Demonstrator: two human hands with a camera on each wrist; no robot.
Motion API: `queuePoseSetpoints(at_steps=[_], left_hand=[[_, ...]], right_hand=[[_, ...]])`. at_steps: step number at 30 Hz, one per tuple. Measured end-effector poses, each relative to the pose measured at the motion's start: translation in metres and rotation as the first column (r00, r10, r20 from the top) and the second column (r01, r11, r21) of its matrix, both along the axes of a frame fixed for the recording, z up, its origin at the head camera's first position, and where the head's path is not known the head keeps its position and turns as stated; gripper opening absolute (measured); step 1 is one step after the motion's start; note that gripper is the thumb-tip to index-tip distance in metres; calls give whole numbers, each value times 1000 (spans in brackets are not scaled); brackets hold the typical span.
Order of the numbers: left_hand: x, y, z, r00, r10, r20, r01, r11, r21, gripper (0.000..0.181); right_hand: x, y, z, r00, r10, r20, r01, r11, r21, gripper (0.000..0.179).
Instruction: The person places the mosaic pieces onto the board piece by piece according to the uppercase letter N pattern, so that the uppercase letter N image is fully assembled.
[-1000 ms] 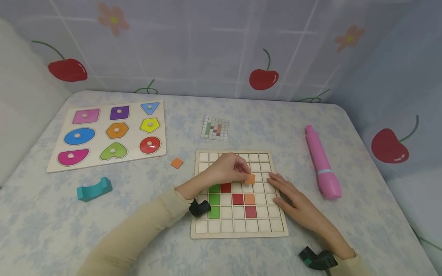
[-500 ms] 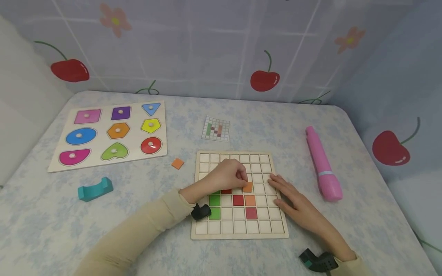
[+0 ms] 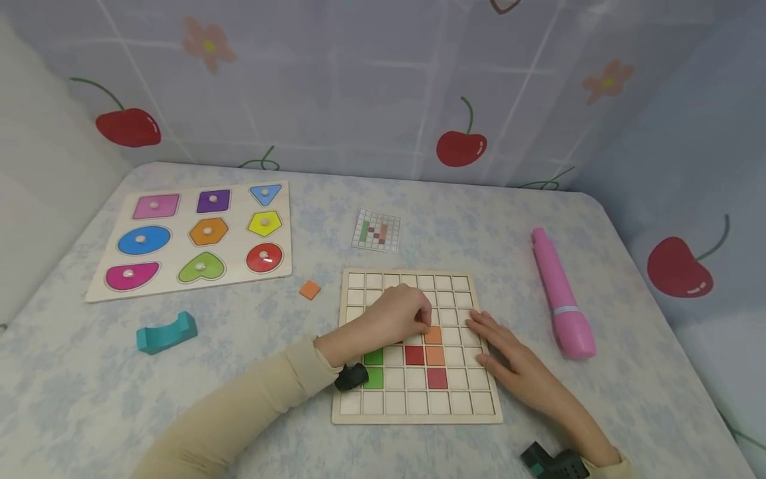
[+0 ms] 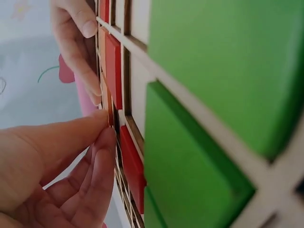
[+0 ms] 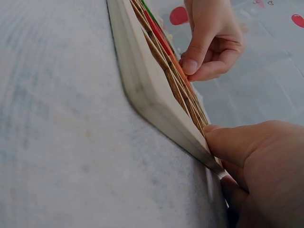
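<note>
A wooden grid board (image 3: 419, 419) lies on the table with green, red and orange square tiles in some cells. My left hand (image 3: 391, 313) reaches over it, thumb and forefinger pinching the left edge of an orange tile (image 3: 433, 334). That tile lies in or on the cell just above another orange tile (image 3: 435, 356); how deep it sits is hard to tell. Beside them is a red tile (image 3: 414, 355), and green tiles (image 4: 190, 156) show large in the left wrist view. My right hand (image 3: 514, 359) rests with extended fingers on the board's right edge.
A loose orange tile (image 3: 310, 289) lies left of the board. Behind it is a small pattern card (image 3: 376, 231). A shape puzzle (image 3: 179, 279) and a teal block (image 3: 167, 332) lie at left, a pink wand-like object (image 3: 559, 293) at right.
My left hand has brought the orange tile down and nearer, onto the cell above the other orange one. The right hand stays at the board's edge. The head view has shifted slightly.
</note>
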State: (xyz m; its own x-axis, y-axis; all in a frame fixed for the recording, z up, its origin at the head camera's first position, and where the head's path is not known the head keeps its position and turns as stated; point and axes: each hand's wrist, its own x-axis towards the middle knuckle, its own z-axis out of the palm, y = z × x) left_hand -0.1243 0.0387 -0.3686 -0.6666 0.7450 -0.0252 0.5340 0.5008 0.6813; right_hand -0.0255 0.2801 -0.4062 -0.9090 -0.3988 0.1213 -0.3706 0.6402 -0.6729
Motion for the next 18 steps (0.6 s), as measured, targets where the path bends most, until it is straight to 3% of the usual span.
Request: queuePoseSetpoints(at_steps=[6, 9, 12, 15, 18], left_hand=[[-3, -4, -1, 999, 4, 36, -6, 998, 56, 12], [-6, -12, -1, 998, -16, 67, 7, 991, 134, 5], [-8, -32, 0, 993, -18, 119, -11, 972, 235, 3], [-7, -64, 4, 986, 44, 159, -90, 950, 299, 9], [-6, -101, 6, 971, 181, 156, -221, 927, 302, 12]], right_hand=[[-1, 0, 1, 1000, 7, -1, -7, 1000, -4, 54], [-1, -1, 1, 1000, 0, 6, 0, 1000, -6, 53], [0, -1, 0, 1000, -3, 6, 3, 1000, -4, 53], [1, -1, -1, 1000, 2, -6, -2, 1000, 0, 53], [1, -1, 0, 1000, 5, -21, -5, 1000, 6, 54]])
